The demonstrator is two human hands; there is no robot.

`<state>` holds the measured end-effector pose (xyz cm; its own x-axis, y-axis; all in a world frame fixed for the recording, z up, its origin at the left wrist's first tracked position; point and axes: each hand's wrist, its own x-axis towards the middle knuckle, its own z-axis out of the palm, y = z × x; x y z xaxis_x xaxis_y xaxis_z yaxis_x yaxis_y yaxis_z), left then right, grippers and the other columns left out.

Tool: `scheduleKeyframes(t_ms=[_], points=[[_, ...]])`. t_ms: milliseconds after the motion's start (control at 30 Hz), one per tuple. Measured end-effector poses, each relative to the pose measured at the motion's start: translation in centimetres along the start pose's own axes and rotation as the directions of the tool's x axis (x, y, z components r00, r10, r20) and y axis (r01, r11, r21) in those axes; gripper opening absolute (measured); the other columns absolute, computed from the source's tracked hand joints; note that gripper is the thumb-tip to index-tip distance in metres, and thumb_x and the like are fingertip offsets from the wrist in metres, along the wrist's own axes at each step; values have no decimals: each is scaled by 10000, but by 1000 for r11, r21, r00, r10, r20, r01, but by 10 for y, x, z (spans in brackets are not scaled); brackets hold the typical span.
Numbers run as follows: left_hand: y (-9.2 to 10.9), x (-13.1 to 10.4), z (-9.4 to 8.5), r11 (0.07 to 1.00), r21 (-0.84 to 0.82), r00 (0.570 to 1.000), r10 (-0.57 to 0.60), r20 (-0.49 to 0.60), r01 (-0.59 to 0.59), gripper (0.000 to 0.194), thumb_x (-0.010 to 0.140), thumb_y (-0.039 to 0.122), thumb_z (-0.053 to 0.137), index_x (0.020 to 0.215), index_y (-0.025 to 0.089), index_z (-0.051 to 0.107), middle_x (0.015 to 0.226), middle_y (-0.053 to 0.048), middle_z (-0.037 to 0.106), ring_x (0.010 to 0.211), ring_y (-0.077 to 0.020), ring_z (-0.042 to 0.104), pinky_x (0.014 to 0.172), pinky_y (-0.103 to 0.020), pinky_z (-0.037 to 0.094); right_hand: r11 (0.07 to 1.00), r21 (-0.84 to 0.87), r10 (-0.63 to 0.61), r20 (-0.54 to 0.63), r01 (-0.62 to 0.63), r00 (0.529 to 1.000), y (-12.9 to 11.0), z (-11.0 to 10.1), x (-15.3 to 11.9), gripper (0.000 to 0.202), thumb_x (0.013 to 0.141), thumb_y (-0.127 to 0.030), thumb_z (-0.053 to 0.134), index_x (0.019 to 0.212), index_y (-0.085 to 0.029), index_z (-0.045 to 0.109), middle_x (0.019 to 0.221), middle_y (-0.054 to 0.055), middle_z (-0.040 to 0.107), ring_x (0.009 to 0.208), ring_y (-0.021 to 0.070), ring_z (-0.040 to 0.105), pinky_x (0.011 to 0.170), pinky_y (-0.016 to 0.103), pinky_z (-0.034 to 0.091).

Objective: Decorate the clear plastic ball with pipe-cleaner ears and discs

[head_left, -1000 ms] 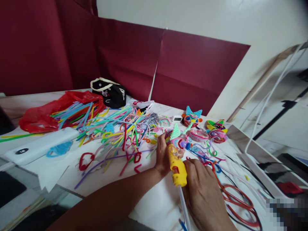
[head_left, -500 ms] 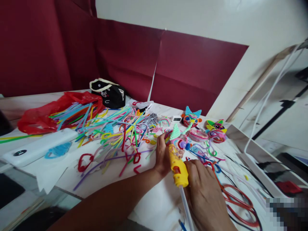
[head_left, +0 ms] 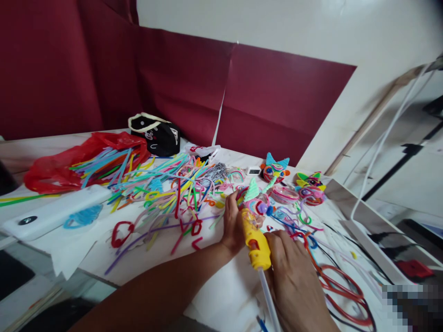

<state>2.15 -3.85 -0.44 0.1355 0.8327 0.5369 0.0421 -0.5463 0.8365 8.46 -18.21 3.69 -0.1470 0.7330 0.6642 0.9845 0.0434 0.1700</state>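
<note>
Glue gun (head_left: 256, 244) sits in the right hand's (head_left: 294, 272) closed grasp — nozzle against the craft (head_left: 258, 206). Left hand (head_left: 232, 221) grips the craft at its seven o'clock. Pipe cleaners (head_left: 169, 180) lie at ten o'clock — mask (head_left: 276, 168) at one.

Head View Faced Forward and Down

One camera, worn on the person's head, looked from close above the left hand (head_left: 233, 223) and right hand (head_left: 294, 269), across the white table (head_left: 219, 286), toward the maroon sheet (head_left: 273, 101) on the far side.
</note>
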Motion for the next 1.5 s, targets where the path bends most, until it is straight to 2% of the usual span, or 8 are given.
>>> scheduleKeyframes(t_ms=[133,333,533,733,967,1200,1500], points=[[3,0,-2,1000,21,1000,15,12,-15,603,595,224,752,1152,255,524,1305,-121,555,1272,-351,503,1112,-466,385,998,34,47,23,-47,999,0,3,-3,225,809,-54,470,983,-197,486,924,76,548,798,249,514,711,362,404],[5,-1,-2,999,-26,1000,-22,12,22,739,597,237,759,1262,234,438,1306,-141,541,1270,-336,505,1108,-464,385,997,39,67,17,-68,998,-2,7,-6,196,835,-82,460,986,-204,486,981,91,554,801,249,510,707,368,402],[5,-1,-2,998,-50,999,-39,5,39,762,587,218,753,1272,258,421,1306,-126,534,1274,-322,500,1115,-460,377,998,34,59,32,-60,998,-2,6,-7,186,846,-98,441,990,-212,473,1028,105,560,843,259,532,722,378,408],[3,0,-2,1000,2,1000,9,6,-9,686,598,221,755,1225,248,477,1306,-136,545,1277,-333,501,1119,-463,376,993,78,89,40,-92,995,-2,5,-7,161,885,-138,440,1026,-202,483,993,92,547,810,252,513,711,379,405],[5,-1,-2,999,-24,999,-43,12,43,756,594,226,758,1282,232,444,1303,-140,545,1276,-328,502,1116,-470,382,995,54,79,32,-81,996,-3,6,-6,167,874,-107,425,1003,-203,474,981,94,539,799,254,508,703,381,406],[2,-1,-1,999,28,1000,25,8,-25,715,611,239,753,1272,231,479,1309,-144,546,1270,-328,510,1115,-463,388,995,54,77,44,-79,996,-3,6,-8,173,852,-101,444,982,-212,465,1031,104,553,868,266,537,706,377,400],[-3,-2,0,995,75,997,73,-14,-71,717,643,264,744,1298,215,457,1294,-141,566,1245,-318,535,1081,-459,427,993,70,97,42,-100,994,-2,7,-7,162,879,-132,435,1018,-207,472,1018,96,545,818,255,513,707,380,392]])
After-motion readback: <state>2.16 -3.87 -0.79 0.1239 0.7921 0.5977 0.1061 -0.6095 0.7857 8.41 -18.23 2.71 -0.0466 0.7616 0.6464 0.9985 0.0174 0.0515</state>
